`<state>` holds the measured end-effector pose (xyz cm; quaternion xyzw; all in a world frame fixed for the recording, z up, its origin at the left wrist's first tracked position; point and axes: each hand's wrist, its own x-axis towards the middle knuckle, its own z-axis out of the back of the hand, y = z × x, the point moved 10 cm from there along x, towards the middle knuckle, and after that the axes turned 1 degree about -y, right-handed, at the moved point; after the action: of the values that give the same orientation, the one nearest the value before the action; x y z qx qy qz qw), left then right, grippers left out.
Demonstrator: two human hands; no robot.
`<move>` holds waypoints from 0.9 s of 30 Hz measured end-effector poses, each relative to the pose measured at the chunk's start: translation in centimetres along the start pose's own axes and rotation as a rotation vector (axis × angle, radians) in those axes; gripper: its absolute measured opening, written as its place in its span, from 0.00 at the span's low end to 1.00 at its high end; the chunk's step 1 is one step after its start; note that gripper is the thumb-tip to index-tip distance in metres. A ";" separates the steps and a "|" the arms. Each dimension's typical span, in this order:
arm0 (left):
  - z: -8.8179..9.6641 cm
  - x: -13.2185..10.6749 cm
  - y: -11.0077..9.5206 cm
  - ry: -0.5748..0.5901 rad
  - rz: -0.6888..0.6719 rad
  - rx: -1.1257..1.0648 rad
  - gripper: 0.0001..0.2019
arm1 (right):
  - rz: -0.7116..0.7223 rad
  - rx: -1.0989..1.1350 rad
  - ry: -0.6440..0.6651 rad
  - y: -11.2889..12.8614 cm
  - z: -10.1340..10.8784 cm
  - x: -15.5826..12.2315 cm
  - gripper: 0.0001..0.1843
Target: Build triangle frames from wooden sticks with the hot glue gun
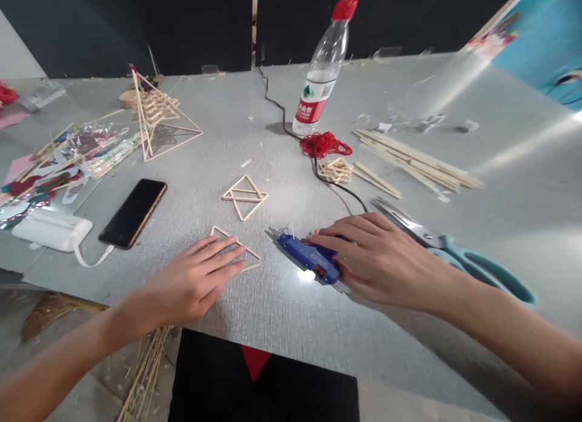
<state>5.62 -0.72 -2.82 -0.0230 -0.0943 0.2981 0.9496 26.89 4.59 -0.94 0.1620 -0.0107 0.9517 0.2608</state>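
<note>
My left hand (202, 279) lies flat with its fingers stretched over a small frame of thin wooden sticks (251, 252). The hand covers part of this frame, so its full shape is hidden. To the right, my right hand (386, 258) is closed around the back of a blue hot glue gun (302, 254), whose nozzle points left toward the sticks. Between and beyond the hands rests another small stick frame (254, 212), shaped like a diamond with crossbars. Scissors (459, 258) with light blue handles lie beside my right wrist, partly behind it.
A black cord (284, 116) runs back past a water bottle (313, 85), red string (325, 144) and short sticks (336, 170). Long sticks (418, 161) lie right. A phone (134, 213), white power bank (52, 228) and stick pyramid (170, 146) stand left.
</note>
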 end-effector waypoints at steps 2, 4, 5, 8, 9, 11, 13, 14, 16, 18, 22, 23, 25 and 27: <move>0.0 0.5 0.4 0.000 0.009 -0.017 0.24 | -0.013 0.066 0.013 -0.5 -1.0 -0.1 0.27; -0.3 0.9 0.9 0.016 0.009 -0.019 0.24 | -0.028 0.138 -0.028 -0.9 -1.5 -0.1 0.28; -0.4 1.0 1.2 0.025 0.004 -0.016 0.23 | -0.042 0.168 -0.062 -1.1 -1.5 -0.1 0.27; -0.3 0.6 2.1 0.039 -0.020 -0.009 0.24 | -0.081 0.191 -0.153 -1.4 -1.4 -0.4 0.25; -0.1 0.3 2.4 0.038 -0.018 -0.011 0.24 | -0.090 0.186 -0.163 -1.5 -1.4 -0.4 0.24; 0.3 -0.3 3.0 0.024 -0.010 -0.033 0.24 | -0.101 0.185 -0.162 -1.5 -1.4 -0.6 0.24; 0.8 -0.8 3.1 -0.013 -0.017 -0.074 0.22 | -0.112 0.208 -0.145 -1.6 -1.5 -0.6 0.24; 1.1 -0.9 2.9 -0.039 -0.032 -0.092 0.22 | -0.117 0.222 -0.134 -1.7 -1.6 -0.6 0.25; 1.8 -0.7 2.3 -0.096 -0.055 -0.102 0.22 | -0.133 0.243 -0.118 -2.0 -1.8 -0.5 0.26; 2.3 0.0 2.2 -0.138 -0.036 -0.076 0.20 | -0.156 0.241 -0.137 -2.3 -1.7 -0.6 0.25; 1.8 1.8 2.3 -0.078 -0.060 -0.027 0.20 | -0.177 0.208 -0.270 -2.8 -0.1 -1.4 0.24; 1.5 2.0 2.2 -0.054 -0.091 -0.028 0.20 | -0.187 0.210 -0.299 -2.9 0.3 -1.6 0.24; 1.0 2.1 2.1 -0.033 -0.133 -0.051 0.18 | -0.203 0.244 -0.310 -3.1 0.5 -2.1 0.25; 0.7 1.9 2.3 -0.041 -0.137 -0.084 0.18 | -0.204 0.306 -0.295 -3.1 0.3 -2.3 0.26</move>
<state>5.75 2.28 -2.01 -0.0502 -0.1276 0.2286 0.9638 30.40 6.15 -1.57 0.3371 0.1120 0.8769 0.3239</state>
